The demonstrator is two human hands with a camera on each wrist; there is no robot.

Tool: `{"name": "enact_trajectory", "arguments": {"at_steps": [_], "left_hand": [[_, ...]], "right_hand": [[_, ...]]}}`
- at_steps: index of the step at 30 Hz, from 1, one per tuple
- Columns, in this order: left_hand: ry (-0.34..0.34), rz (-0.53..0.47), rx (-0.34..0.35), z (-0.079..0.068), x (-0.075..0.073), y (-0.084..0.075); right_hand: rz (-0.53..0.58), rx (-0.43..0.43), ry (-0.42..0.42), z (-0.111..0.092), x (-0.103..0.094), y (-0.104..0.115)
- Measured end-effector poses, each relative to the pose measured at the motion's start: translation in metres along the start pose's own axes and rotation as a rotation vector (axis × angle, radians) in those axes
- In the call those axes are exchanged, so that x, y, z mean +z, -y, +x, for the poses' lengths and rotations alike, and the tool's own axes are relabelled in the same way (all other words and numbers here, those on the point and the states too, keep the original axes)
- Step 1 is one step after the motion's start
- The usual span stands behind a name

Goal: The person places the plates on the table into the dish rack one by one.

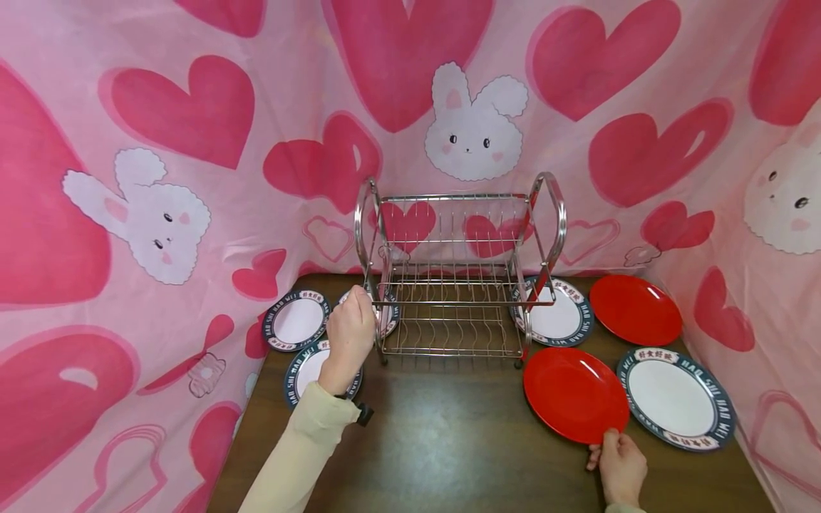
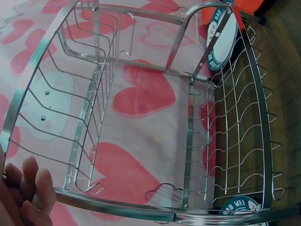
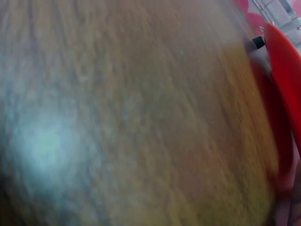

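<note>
A two-tier metal dish rack point(image 1: 455, 303) stands at the back middle of the table. My left hand point(image 1: 351, 328) is at the rack's left side, and the left wrist view shows its curled fingers point(image 2: 43, 186) around the corner of the rack's frame point(image 2: 94, 201). At the right, my right hand point(image 1: 621, 467) pinches the near rim of a red plate point(image 1: 574, 395), thumb on top. In the right wrist view that red plate point(image 3: 284, 70) is tilted, its edge raised off the table; most of this hand is out of that view.
White plates with dark patterned rims lie left of the rack, one point(image 1: 296, 320) at the back and one point(image 1: 308, 367) under my left forearm. On the right are another red plate point(image 1: 635, 310), a white plate point(image 1: 676, 399) and one partly behind the rack point(image 1: 558, 313). Pink cloth point(image 1: 398, 157) walls the table point(image 1: 442, 442).
</note>
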State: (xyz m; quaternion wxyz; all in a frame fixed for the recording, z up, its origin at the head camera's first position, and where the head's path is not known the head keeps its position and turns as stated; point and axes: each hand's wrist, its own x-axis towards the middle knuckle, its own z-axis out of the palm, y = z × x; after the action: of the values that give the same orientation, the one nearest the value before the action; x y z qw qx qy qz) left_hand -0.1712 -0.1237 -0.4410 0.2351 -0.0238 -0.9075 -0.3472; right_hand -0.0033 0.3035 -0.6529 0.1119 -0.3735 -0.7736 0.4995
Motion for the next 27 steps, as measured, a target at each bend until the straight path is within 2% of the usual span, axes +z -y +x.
{"name": "enact_trajectory", "arguments": {"at_steps": [6,13,21,27], "left_hand": [[-0.029,0.012,0.025,0.0,0.001,0.003],[-0.03,0.001,0.029,0.001,0.001,0.002],[-0.027,-0.019,0.016,0.001,0.001,0.001],[-0.029,-0.006,0.016,0.001,0.001,0.001]], "right_hand": [[0.083,-0.001,-0.01,0.0,-0.002,0.005],[0.154,0.067,-0.012,-0.005,-0.014,0.02],[0.376,0.099,-0.044,-0.011,-0.024,0.035],[0.387,0.082,-0.07,-0.018,-0.032,0.053]]}}
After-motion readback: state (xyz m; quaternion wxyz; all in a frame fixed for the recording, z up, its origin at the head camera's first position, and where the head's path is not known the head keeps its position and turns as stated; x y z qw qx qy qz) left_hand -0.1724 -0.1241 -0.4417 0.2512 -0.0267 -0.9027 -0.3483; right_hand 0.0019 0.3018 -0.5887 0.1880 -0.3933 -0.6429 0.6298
